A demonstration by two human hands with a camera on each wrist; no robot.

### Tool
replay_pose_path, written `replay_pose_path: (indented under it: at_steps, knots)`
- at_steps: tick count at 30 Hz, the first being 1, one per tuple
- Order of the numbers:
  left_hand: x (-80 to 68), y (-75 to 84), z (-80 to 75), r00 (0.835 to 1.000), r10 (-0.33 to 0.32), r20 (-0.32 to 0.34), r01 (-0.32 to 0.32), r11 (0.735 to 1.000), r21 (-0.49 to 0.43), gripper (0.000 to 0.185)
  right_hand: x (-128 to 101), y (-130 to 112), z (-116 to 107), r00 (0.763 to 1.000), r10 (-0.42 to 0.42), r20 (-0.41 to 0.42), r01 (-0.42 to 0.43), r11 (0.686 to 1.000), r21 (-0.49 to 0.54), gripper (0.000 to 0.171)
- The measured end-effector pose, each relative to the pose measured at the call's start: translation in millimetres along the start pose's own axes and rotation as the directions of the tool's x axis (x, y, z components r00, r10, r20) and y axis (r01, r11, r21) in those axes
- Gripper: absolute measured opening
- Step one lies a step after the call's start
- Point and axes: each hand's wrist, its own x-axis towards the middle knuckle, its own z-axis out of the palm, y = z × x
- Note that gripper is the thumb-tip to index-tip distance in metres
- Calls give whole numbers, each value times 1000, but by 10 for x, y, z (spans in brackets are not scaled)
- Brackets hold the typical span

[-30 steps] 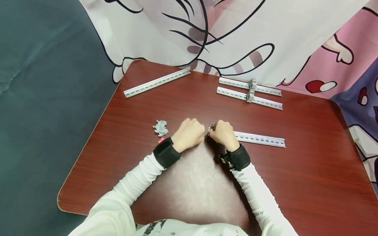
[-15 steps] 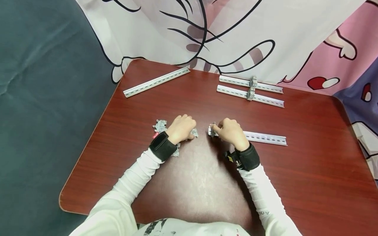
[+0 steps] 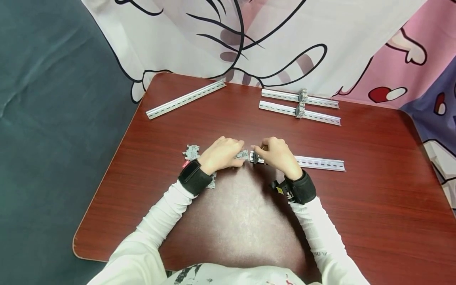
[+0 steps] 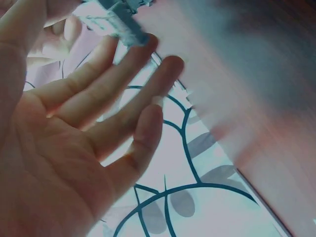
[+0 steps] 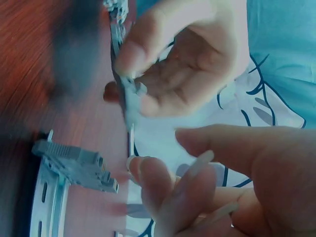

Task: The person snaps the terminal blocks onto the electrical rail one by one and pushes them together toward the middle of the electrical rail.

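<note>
My left hand (image 3: 221, 154) pinches a thin grey DIN-rail terminal block (image 3: 242, 154) between thumb and fingers. In the right wrist view this held block (image 5: 129, 101) stands on edge, above the table. My right hand (image 3: 279, 156) hovers over the left end of a slotted metal DIN rail (image 3: 320, 163), its fingers loosely bent with nothing between them. Another grey terminal block (image 5: 74, 163) sits on that rail's end, apart from the right fingertips (image 5: 140, 168). Beside the left wrist lie a loose terminal block (image 3: 192, 152) and a partly hidden one (image 3: 211, 182).
At the back right lie two parallel rails (image 3: 320, 116), with grey blocks (image 3: 301, 105) mounted near their middles. A bare rail (image 3: 185, 99) lies slanted at the back left. A printed curtain (image 3: 278, 47) hangs behind the brown table (image 3: 374, 190).
My left hand has come away from the right one, then picked up a terminal block and carried it toward the rail's end. The right hand has moved slightly right and loosened off the mounted block.
</note>
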Motion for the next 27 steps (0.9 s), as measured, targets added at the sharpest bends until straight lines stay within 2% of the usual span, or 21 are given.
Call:
replay_pose_path:
  at_steps: [4, 9, 12, 15, 18, 23, 25, 27]
  knots:
    - [0, 13, -7, 991, 100, -93, -104, 994, -42, 18, 32, 29, 6, 997, -7, 72, 2, 998, 68, 29]
    - [34, 39, 8, 964, 186, -191, -207, 973, -101, 13, 68, 93, -10, 985, -34, 171, -1, 980, 198, 20]
    - [43, 52, 23, 957, 182, -227, -204, 976, -76, 22, 58, 128, -73, 986, -16, 163, -22, 973, 228, 14]
    - [50, 63, 52, 967, 136, -217, -145, 989, -26, 36, 26, 193, -163, 995, 18, 100, -36, 982, 185, 9]
    - [61, 69, 85, 976, 99, -192, -99, 995, 11, 37, -8, 254, -242, 997, 56, 54, -60, 995, 78, 8]
    - [83, 83, 153, 983, 114, -142, -110, 993, 37, 10, -17, 288, -263, 981, 132, 145, -122, 990, -72, 15]
    - [84, 92, 176, 987, 116, -108, -112, 993, 40, 7, 1, 282, -237, 973, 149, 177, -132, 985, -108, 19]
    - [86, 101, 195, 991, 110, -71, -108, 994, 36, 8, 28, 277, -201, 974, 153, 169, -127, 980, -152, 21]
